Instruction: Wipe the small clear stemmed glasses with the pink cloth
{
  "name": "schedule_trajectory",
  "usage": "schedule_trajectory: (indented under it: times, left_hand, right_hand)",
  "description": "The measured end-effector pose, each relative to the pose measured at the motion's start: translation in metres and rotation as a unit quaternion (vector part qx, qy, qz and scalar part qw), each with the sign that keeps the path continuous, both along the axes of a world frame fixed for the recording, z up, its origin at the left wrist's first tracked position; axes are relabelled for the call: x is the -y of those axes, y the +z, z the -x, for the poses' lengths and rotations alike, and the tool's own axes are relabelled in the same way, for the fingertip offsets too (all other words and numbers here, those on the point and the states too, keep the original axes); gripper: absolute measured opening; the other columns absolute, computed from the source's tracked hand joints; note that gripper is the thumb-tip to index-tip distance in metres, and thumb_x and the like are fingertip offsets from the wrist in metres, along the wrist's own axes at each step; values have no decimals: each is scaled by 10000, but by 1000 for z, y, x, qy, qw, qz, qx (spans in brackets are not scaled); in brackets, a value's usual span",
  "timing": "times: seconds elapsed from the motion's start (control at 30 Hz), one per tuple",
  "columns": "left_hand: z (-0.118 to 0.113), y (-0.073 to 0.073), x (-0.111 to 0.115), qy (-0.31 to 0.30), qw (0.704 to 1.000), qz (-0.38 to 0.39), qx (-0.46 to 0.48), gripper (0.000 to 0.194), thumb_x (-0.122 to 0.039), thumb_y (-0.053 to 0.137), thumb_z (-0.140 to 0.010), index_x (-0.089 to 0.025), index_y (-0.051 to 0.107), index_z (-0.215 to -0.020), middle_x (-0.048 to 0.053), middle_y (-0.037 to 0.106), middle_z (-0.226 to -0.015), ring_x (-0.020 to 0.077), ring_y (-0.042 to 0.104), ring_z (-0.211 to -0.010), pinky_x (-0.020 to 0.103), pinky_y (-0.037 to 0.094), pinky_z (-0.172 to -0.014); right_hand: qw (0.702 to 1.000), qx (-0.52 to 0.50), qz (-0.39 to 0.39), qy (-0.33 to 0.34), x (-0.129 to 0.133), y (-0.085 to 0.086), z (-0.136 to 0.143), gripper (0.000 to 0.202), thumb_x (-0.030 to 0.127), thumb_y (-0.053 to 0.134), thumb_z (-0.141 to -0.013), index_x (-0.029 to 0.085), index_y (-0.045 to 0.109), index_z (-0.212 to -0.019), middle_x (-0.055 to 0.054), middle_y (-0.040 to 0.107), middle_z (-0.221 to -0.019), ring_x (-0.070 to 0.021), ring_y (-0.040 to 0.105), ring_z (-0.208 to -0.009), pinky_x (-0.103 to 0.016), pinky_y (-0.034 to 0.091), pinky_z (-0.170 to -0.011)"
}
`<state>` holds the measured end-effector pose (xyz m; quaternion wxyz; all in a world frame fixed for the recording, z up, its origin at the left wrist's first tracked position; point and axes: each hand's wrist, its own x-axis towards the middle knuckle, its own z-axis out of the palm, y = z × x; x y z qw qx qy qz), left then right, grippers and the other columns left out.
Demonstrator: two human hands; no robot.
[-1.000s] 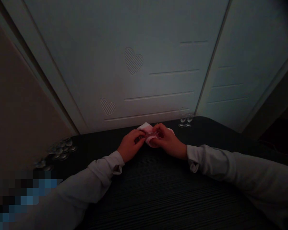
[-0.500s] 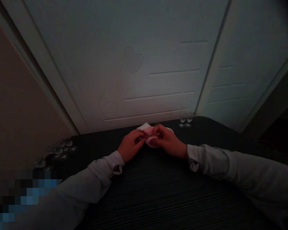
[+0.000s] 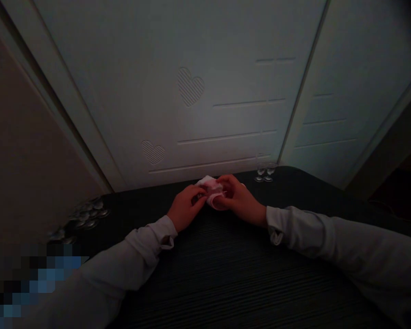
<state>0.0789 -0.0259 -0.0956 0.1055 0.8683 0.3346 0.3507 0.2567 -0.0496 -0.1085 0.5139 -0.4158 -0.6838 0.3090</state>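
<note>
Between my hands, near the far edge of the dark table, is a pink and white cloth (image 3: 213,184), bunched up. A small glass, largely hidden by fingers and cloth, seems to be wrapped in it. My left hand (image 3: 185,206) pinches the left side, its thumb and fingers curled in. From the right, my right hand (image 3: 242,201) grips the cloth, with the fingers over the top and the thumb low at the front. Dim light blurs the fingertips.
Two small stemmed glasses (image 3: 269,172) stand at the table's back edge, right of my hands. Several glasses (image 3: 89,214) are clustered at the left edge. The dark table (image 3: 205,283) meets a pale panel (image 3: 130,68) with embossed hearts behind it.
My right hand's fingers have shifted slightly and spread more over the cloth, and the cloth's folds have changed shape. My left hand has hardly moved.
</note>
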Motion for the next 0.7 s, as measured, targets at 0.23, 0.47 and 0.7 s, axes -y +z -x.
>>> schedule_trajectory:
  times: [0.23, 0.47, 0.7]
  left_hand:
    - [-1, 2, 2, 15, 1000, 4, 13, 102, -173, 537, -776, -155, 591, -860, 33, 585, -834, 134, 531, -700, 284, 448, -659]
    - [-1, 2, 1, 25, 999, 9, 19, 105, -194, 539, -772, -162, 594, -856, 27, 584, -826, 129, 526, -674, 277, 442, -636]
    - [1, -3, -5, 55, 997, 24, 52, 101, -211, 543, -767, -160, 597, -835, 17, 576, -783, 131, 526, -680, 261, 437, -612]
  right_hand:
    - [999, 9, -23, -41, 0, 0, 1, 396, 202, 626, -653, 216, 439, -1001, -37, 571, -978, -176, 570, -887, -356, 450, -806]
    - [999, -15, -24, -32, -3, -3, 1, 403, 242, 637, -658, 227, 435, -1006, -26, 566, -976, -170, 587, -848, -342, 482, -755]
    - [999, -18, -10, -39, -1, 1, 1, 272, 271, 616, -673, 209, 468, -893, -17, 549, -889, -147, 573, -775, -329, 486, -721]
